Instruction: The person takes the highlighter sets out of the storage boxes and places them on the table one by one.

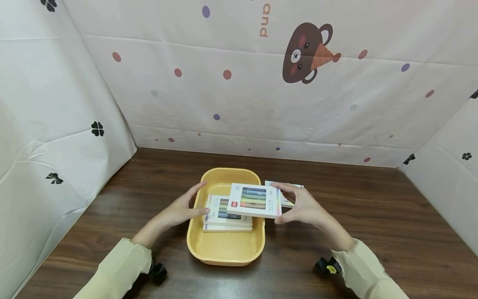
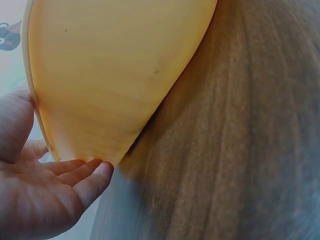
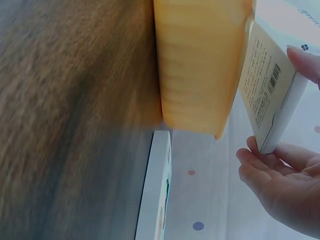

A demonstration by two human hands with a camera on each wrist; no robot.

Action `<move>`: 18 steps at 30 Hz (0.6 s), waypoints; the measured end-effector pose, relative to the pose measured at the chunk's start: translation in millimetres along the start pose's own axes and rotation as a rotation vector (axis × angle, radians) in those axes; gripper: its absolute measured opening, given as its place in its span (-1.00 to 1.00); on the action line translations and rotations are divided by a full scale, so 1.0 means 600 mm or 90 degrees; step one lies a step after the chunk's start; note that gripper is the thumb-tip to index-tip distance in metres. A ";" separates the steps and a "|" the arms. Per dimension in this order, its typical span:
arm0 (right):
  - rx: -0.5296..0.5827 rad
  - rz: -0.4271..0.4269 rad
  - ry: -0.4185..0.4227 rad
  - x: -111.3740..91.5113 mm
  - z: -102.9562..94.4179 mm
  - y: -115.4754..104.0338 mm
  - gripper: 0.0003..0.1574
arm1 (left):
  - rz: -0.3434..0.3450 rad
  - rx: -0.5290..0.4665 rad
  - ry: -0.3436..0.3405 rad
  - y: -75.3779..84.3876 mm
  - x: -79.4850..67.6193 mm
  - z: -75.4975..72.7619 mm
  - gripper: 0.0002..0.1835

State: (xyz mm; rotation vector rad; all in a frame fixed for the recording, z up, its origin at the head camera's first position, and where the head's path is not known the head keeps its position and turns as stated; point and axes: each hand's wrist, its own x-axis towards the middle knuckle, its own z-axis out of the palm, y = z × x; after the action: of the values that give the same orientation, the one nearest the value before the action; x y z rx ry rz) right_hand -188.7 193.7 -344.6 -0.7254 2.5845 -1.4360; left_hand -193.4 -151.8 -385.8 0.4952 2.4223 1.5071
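Observation:
My right hand point(image 1: 300, 207) grips a white windowed box of coloured pens point(image 1: 254, 198) by its right end, thumb on the near side and fingers on the far side. The box is tilted over the right rim of a yellow basin point(image 1: 224, 251); its barcoded back point(image 3: 265, 80) shows in the right wrist view. My left hand point(image 1: 183, 211) holds the basin's left rim, with the thumb over it and fingers against the outer wall point(image 2: 115, 75). Inside the basin lies a similar pen box point(image 1: 214, 209), stacked on another white box point(image 1: 228, 229).
Another white box point(image 1: 288, 203) lies on the brown wooden table point(image 1: 373, 216) just right of the basin, partly behind my right hand. A patterned white sheet point(image 1: 224, 95) stands behind the table and along both sides.

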 end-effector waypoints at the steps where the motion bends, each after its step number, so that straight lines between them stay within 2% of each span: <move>1: -0.001 0.002 0.001 -0.001 -0.001 0.000 0.08 | -0.001 0.000 0.000 0.000 0.000 0.000 -0.10; 10: -0.012 0.031 0.007 -0.012 -0.013 -0.001 0.09 | 0.003 0.005 -0.002 -0.001 0.001 0.000 -0.10; 18: -0.022 0.025 0.008 -0.017 -0.020 0.004 0.12 | 0.000 0.006 -0.004 -0.002 0.001 0.000 -0.10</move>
State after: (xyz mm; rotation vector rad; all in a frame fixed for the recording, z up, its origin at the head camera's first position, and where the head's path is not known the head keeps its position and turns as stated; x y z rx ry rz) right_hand -184.4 208.9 -341.6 -0.6682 2.6246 -1.3918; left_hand -194.0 -152.2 -386.7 0.5001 2.4264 1.4925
